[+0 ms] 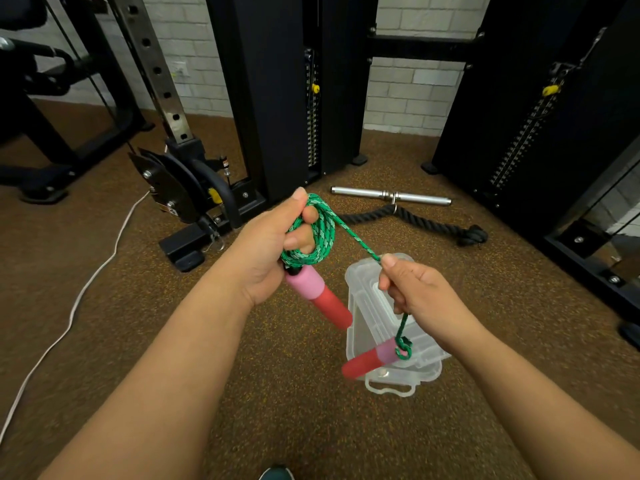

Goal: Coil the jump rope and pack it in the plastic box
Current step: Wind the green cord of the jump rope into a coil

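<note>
The green jump rope (322, 230) is wound in several loops around the fingers of my left hand (273, 247). One pink and red handle (318, 296) sticks out down and right below that hand. A straight stretch of rope runs to my right hand (415, 289), which pinches it between thumb and fingers. From there the rope drops to the second pink and red handle (370, 362), which hangs in front of the plastic box. The clear plastic box (367, 282) stands on the floor under my right hand, its lid closed and its latch toward me.
Brown speckled gym floor all round. A black weight machine (284, 98) stands behind, another (540, 116) at right. A chrome bar (391, 195) and a black rope attachment (422, 221) lie behind the box. A white cable (79, 299) trails at left. A shoe tip (277, 474) shows below.
</note>
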Motion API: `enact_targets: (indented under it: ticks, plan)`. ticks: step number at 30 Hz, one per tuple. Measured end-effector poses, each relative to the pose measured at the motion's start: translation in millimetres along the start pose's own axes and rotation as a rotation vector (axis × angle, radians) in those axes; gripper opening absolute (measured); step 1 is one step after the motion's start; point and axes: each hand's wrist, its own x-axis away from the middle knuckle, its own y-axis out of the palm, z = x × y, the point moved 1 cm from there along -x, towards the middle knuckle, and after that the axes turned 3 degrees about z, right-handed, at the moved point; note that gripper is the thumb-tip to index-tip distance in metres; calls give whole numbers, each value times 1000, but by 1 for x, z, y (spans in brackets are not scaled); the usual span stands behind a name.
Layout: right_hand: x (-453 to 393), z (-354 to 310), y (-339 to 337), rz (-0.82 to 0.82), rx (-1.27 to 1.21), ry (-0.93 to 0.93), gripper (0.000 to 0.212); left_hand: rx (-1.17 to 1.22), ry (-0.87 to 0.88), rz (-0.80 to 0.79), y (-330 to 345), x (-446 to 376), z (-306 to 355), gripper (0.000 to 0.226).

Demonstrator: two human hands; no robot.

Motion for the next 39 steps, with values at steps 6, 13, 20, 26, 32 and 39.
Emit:
enact_targets:
  ticks: [6, 13, 20, 26, 32, 39]
  plan:
    - [14, 2, 25, -92, 590, -163, 22, 179, -46, 211, 3, -4, -5, 31]
    - [33, -14, 48, -202, 796, -476, 23, -89, -76, 126, 16, 0, -14, 34]
    - [28, -38, 33, -112, 355, -302, 24, -492, -143, 49, 9, 1, -25, 55]
    - [16, -48, 22, -71, 100, -188, 22, -564, -216, -65, 4, -4, -34, 83]
    - [7, -49, 14, 4, 14, -185, 20, -615, -215, -337, 9, 7, -27, 103]
    - [-3, -34, 4, 118, -61, -107, 26, -601, -213, -484, 14, 13, -22, 33]
